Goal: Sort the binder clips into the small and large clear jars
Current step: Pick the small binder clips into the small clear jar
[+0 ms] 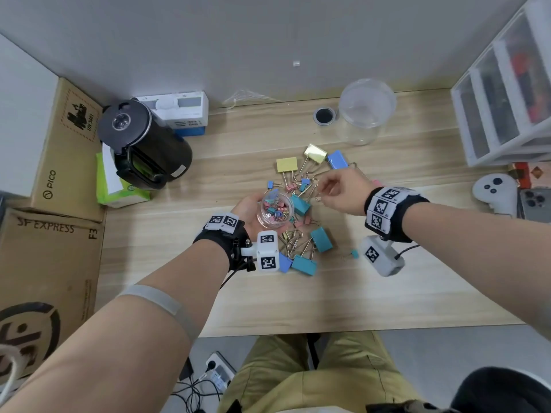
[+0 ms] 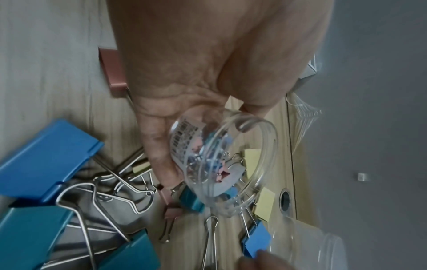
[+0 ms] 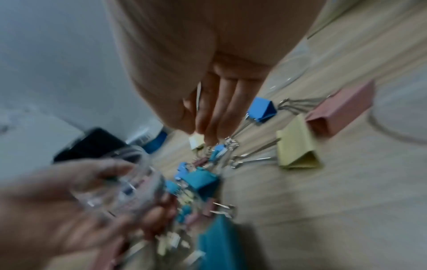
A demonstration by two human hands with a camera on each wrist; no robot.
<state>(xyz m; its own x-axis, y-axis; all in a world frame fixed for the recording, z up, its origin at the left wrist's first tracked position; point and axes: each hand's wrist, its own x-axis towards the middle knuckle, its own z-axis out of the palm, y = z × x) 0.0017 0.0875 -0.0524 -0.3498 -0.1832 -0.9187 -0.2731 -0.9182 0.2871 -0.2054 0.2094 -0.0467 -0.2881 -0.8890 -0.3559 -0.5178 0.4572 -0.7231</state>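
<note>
The left hand (image 1: 249,211) grips the small clear jar (image 1: 275,209) from its left side, fingers curled round the wall, held tilted above the pile of binder clips (image 1: 304,210) at the middle of the desk (image 1: 387,293). It already holds small pink and blue clips (label on its side). The right hand (image 1: 343,189) hovers just right of the jar, fingertips pinched together; whether they hold a clip cannot be told. The large clear jar (image 1: 365,111) stands empty near the back edge.

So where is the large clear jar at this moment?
In the head view the large clear jar stands upright at the far right of the desk, just right of the round cable hole and behind the spread of binder clips.
</note>
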